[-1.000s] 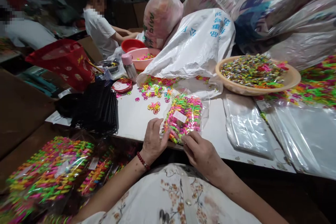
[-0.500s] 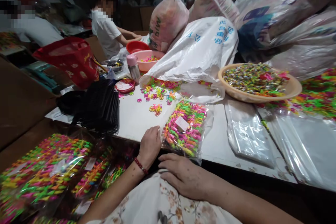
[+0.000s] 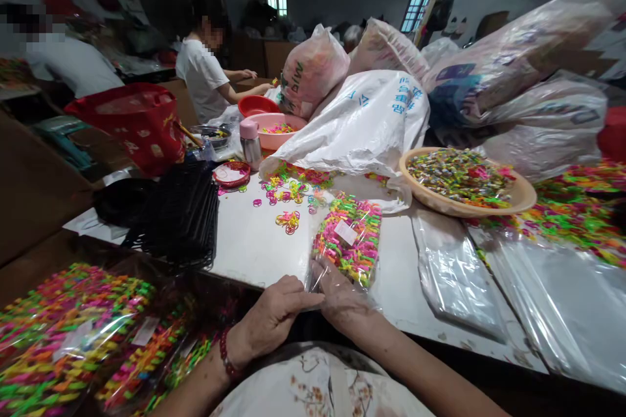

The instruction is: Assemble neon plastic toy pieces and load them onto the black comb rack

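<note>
clear packet (image 3: 348, 241) of knobbly, bright plastic pieces (image 3: 368, 221) lies at the near edge of the smooth white table (image 3: 254, 241). its gloss blurs the right hand (image 3: 341, 293); the left hand (image 3: 274, 314) bends beside it. i cannot tell whether either's fingers grip.

A white table (image 3: 254, 254) carries the load. At the left end of its near edge stands a black stack (image 3: 176, 215). Farther in come a red basket (image 3: 246, 174) and a pink-lidded bottle (image 3: 251, 148). Loose coloured pieces (image 3: 289, 193) lie scattered before a white sack (image 3: 357, 117) that slumps across the table. Mid-edge is a filled clear bag (image 3: 364, 228) with a white label. Toward the right end, flat clear bags (image 3: 454, 273) reach near the edge; a beige basin (image 3: 454, 207) sits behind them.
</note>
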Demonstrator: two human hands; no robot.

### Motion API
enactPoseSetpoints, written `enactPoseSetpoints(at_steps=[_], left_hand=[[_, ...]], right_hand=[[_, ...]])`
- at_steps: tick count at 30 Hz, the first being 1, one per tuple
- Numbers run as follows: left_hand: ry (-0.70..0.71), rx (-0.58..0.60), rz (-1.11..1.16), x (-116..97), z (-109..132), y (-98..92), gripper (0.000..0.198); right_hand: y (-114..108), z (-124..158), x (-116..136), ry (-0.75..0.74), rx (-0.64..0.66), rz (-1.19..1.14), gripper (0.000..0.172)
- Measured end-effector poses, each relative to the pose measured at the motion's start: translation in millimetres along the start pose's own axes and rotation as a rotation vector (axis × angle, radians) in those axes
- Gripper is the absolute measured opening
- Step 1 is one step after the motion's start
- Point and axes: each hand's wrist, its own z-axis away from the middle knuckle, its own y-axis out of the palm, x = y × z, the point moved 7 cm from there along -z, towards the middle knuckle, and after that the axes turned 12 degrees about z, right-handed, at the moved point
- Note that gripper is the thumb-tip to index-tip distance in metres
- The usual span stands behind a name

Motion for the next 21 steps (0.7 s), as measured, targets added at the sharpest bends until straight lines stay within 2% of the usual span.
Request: enactPoseSetpoints(at_steps=[3,5,8,9,10,11,13,15,17,18,20,21], left_hand=[[-0.165,0.044,0.208,12,0,-1.5,0.039],[-0.277,0.124,0.309,16,3,-3.0,0.038],[-0.362,0.291,0.421,16,11,-6.4,0.032],[-0.393,0.287,0.448,19,14,-10.3,0.029],[-0.442,0.231,0.473,26,16,-15.8,0.027],[-0.510,0.115,0.493,38,18,-23.2,0.028],[-0.687,-0.199,0.517,68,25,-37.3,0.037],[-0.864,-0.434,0.564,96,28,-39.1,0.048],[-0.988,-0.501,0.662,116,19,-27.7,0.056],[-1.031,-0.494,0.725,123,10,-19.6,0.058],[-1.070,-0.470,0.838,135,-12,-5.0,0.058],[-1.068,-0.471,0.869,140,-23,-0.1,0.055]], right_hand=[[20,-1,-6,0.017,0.141,0.038,0.051],[20,1,-1,0.024,0.225,0.009,0.057],[-2,9,14,0.068,0.333,-0.181,0.043],[-12,15,18,0.108,0.397,-0.293,0.034],[-23,22,22,0.135,0.475,-0.426,0.025],[-34,31,25,0.186,0.563,-0.565,0.022],[-58,49,17,0.352,0.616,-0.764,0.023],[-84,64,-4,0.481,0.504,-0.785,0.030],[-107,75,-31,0.535,0.258,-0.593,0.026],[-116,80,-41,0.537,0.134,-0.433,0.033],[-122,87,-49,0.480,-0.041,-0.069,0.070],[-117,88,-48,0.422,-0.085,0.098,0.083]])
